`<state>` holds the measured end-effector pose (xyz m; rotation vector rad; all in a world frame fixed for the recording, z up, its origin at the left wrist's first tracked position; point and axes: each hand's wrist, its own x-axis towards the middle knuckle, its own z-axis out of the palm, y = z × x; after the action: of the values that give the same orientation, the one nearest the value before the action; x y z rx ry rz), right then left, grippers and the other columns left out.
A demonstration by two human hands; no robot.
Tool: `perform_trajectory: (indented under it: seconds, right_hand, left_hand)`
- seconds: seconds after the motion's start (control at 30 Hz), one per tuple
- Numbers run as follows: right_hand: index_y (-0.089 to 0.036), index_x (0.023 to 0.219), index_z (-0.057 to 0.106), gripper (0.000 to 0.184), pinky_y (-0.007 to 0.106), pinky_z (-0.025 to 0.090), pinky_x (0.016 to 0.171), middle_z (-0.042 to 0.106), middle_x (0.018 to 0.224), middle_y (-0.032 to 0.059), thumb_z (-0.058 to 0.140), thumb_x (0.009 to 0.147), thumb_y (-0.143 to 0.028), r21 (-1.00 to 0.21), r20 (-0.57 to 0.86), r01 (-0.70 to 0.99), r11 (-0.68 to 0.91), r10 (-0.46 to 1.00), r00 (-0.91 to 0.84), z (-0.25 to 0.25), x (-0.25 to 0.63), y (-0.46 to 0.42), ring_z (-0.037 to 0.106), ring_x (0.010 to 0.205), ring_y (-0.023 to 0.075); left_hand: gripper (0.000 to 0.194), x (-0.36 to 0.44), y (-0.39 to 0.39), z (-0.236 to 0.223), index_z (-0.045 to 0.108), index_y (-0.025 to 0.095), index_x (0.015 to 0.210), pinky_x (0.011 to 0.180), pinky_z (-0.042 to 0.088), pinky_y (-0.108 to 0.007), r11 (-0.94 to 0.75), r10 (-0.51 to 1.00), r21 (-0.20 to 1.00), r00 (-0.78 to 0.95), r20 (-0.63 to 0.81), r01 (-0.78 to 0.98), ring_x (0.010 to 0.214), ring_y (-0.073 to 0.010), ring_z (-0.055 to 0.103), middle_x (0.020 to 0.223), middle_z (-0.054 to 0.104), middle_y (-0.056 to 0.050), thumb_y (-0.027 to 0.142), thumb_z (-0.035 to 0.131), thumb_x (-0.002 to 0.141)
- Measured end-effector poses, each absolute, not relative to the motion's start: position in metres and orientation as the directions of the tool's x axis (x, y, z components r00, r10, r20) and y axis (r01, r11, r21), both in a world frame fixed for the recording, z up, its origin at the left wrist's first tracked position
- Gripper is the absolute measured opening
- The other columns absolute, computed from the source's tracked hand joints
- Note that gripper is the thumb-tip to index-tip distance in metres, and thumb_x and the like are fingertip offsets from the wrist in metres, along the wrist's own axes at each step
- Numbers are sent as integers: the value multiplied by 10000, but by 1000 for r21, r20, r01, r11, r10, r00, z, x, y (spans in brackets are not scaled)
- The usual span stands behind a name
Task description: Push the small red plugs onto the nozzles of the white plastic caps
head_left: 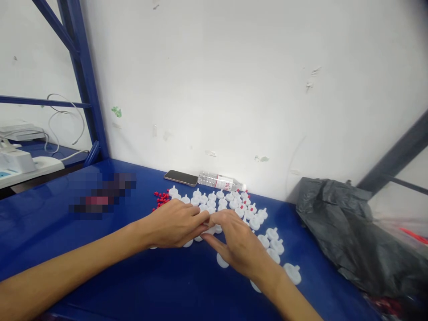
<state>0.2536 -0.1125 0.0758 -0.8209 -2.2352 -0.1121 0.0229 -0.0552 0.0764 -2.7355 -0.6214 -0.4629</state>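
My left hand (179,223) and my right hand (239,238) meet over a spread of white round plastic pieces, each with a short stem. Between the thumb and fingers of my right hand is one white round plastic piece (210,230), partly covered by the fingers. The fingertips of my left hand are pressed together at its top edge; whatever they pinch is hidden. Small red caps (162,199) lie in a loose pile beyond my left hand. Some white pieces (239,210) behind my right hand have red caps on or beside their stems.
A dark phone (181,178) and a clear plastic bottle (220,182) lie along the wall. On the right, a black plastic bag (347,236) covers part of the blue table (187,285). A blurred-out patch (100,198) lies at left. Blue metal posts (87,80) flank the table.
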Motion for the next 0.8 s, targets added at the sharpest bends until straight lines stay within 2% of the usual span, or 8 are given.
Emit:
perform_trajectory:
  seconds: [0.07,0.17,0.27,0.4,0.53,0.67,0.73,0.8]
  right_hand:
    - [-380,1210,563,174,382,724,851,806,1015,-28,649,1073,-315,-151,695,587,796,508,-510,76,253,-112,816,923,214]
    - [-347,1152,561,150,364,713,815,794,979,-23,663,1071,-271,-95,731,576,812,450,-513,78,252,-109,805,895,202]
    - [-300,1069,573,120,372,695,805,775,918,-7,668,1071,-226,12,755,562,827,361,-547,82,251,-107,780,852,203]
    - [-241,1053,601,102,369,681,859,786,891,17,640,1073,-149,135,751,537,833,268,-604,90,246,-108,781,853,195]
    - [-212,1068,637,134,350,668,919,826,956,41,634,1053,-79,183,750,536,824,236,-618,93,242,-111,802,902,185]
    - [-233,1068,678,170,339,639,1029,865,1042,25,588,1076,-89,276,754,619,735,234,-613,95,266,-107,821,1037,185]
    - [-247,1069,689,150,351,638,1028,870,1068,27,596,1087,-130,241,800,716,655,283,-528,98,290,-102,825,1047,197]
    - [-243,1082,685,53,386,661,921,855,1033,53,643,1083,-210,120,858,827,549,361,-364,101,315,-96,824,976,235]
  left_hand:
    - [49,23,-55,75,545,255,1039,529,189,-404,-868,360,-206,859,364,451,586,-261,665,776,716,-43,213,539,1062]
    - [176,20,-52,75,525,268,1048,529,190,-396,-879,372,-148,845,384,454,586,-257,638,778,701,-24,138,585,946]
    - [96,16,-47,76,501,279,988,533,215,-383,-884,399,-51,808,433,464,551,-223,573,712,654,13,197,495,1039]
    - [336,15,-45,79,415,273,844,546,251,-367,-900,412,72,784,464,431,499,-179,456,612,554,49,352,335,1161]
    - [466,21,-46,78,365,260,761,527,259,-339,-894,445,190,755,481,405,470,-150,333,559,417,72,452,276,1177]
    - [515,13,-43,86,277,264,699,507,283,-306,-826,562,314,645,518,468,489,-138,331,559,324,67,464,214,1170]
    - [466,1,-36,95,201,279,723,516,294,-296,-753,649,368,525,551,545,512,-139,315,584,284,64,404,132,1166]
    - [431,-11,-27,104,195,283,737,559,292,-304,-682,705,380,422,570,625,551,-150,311,609,277,61,373,134,1155]
